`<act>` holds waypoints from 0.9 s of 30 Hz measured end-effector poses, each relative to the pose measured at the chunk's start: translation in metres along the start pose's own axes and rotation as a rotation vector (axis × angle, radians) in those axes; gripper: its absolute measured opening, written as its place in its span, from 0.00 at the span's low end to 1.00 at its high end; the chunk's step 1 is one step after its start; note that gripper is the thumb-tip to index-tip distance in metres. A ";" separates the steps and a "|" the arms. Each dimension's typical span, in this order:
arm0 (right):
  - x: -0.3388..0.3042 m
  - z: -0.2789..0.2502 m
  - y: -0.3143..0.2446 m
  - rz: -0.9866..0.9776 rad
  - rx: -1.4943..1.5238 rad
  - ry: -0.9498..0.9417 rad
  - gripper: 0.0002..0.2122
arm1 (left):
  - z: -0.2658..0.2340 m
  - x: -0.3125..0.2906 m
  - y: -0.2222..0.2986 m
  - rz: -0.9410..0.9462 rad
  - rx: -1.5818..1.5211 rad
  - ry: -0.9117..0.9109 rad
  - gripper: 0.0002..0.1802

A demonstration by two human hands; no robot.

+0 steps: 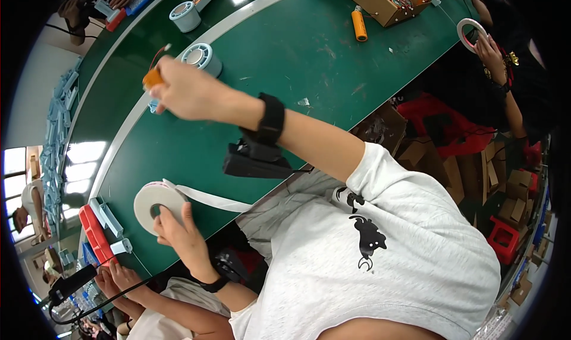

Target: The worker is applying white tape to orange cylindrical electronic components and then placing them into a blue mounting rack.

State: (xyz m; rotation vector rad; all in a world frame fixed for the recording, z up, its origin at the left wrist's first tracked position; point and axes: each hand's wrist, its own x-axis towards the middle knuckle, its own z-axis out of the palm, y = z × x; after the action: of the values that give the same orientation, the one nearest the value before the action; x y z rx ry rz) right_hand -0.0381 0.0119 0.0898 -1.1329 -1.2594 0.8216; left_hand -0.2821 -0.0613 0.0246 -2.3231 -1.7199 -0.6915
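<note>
My left hand (pixel 181 233) grips a large roll of white double-sided tape (pixel 144 198) on the green table, its fingers at the core. A loose strip of tape (pixel 214 200) runs from the roll toward the table's edge. Farther off, my right hand (pixel 184 89), slightly blurred, pinches an orange battery (pixel 153 78) with a thin red wire and a white plug. Just beyond that hand stands a round light-blue housing (pixel 201 59) with a silver disc inside. A small light-blue piece (pixel 154 107) shows partly beneath my right fingers.
Another light-blue housing (pixel 185 16) stands farther back. An orange battery (pixel 358 23) lies beside a cardboard box (pixel 389 1) of wired batteries. At left are a red holder (pixel 98 236) and light-blue parts (pixel 107 218), near a co-worker's hands (pixel 122 277). Another person at right holds a tape roll (pixel 470 33).
</note>
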 end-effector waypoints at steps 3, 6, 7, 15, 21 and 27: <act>0.014 0.030 0.037 0.019 -0.307 -0.146 0.11 | -0.004 0.028 -0.025 -0.091 -0.183 -0.161 0.16; 0.008 0.032 0.043 -0.043 -0.358 -0.328 0.11 | -0.023 0.041 -0.033 -0.135 -0.197 -0.185 0.15; 0.000 0.022 0.045 -0.057 -0.398 -0.398 0.11 | -0.026 0.048 -0.030 -0.138 -0.222 -0.210 0.14; -0.090 -0.055 -0.041 0.083 -0.753 -1.069 0.12 | -0.031 0.106 0.067 0.667 -0.248 -0.281 0.35; -0.125 -0.094 -0.045 -0.183 -0.332 -0.509 0.10 | 0.009 0.113 0.077 0.869 -0.372 -0.449 0.29; -0.113 -0.120 -0.050 -0.583 -0.463 -0.161 0.11 | 0.015 0.113 0.079 0.896 -0.443 -0.458 0.21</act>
State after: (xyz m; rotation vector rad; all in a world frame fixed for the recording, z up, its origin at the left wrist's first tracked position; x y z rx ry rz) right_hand 0.0554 -0.1318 0.1117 -0.9765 -1.8577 0.1842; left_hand -0.1788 0.0168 0.0744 -3.3282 -0.4410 -0.3866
